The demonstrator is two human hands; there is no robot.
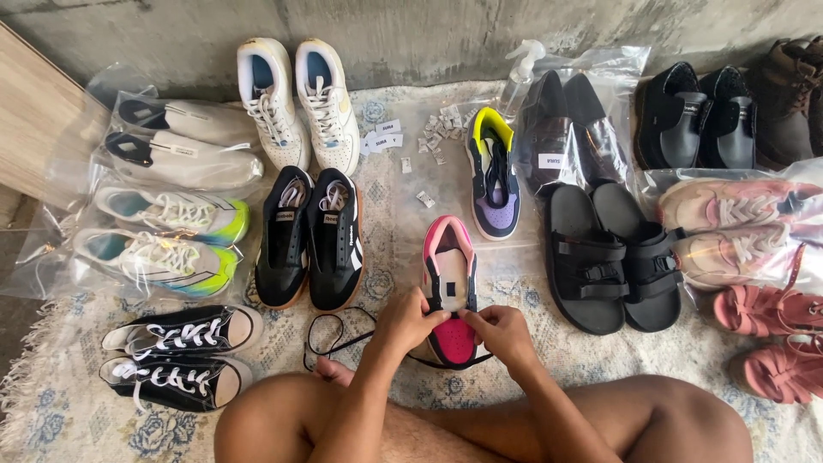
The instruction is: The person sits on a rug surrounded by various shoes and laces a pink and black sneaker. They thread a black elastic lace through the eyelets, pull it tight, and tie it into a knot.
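Hands: our left hand (410, 319) and right hand (501, 330) both pinch the black lace (330, 343) on one pink shoe (449, 287), in the rug's (51, 377) middle.
Sandals: we count two black sandals (613, 257).

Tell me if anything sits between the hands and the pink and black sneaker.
Nothing visible does. The left hand and the right hand are already on the pink and black sneaker, fingers at its eyelets by the thin black lace lying on the patterned rug.
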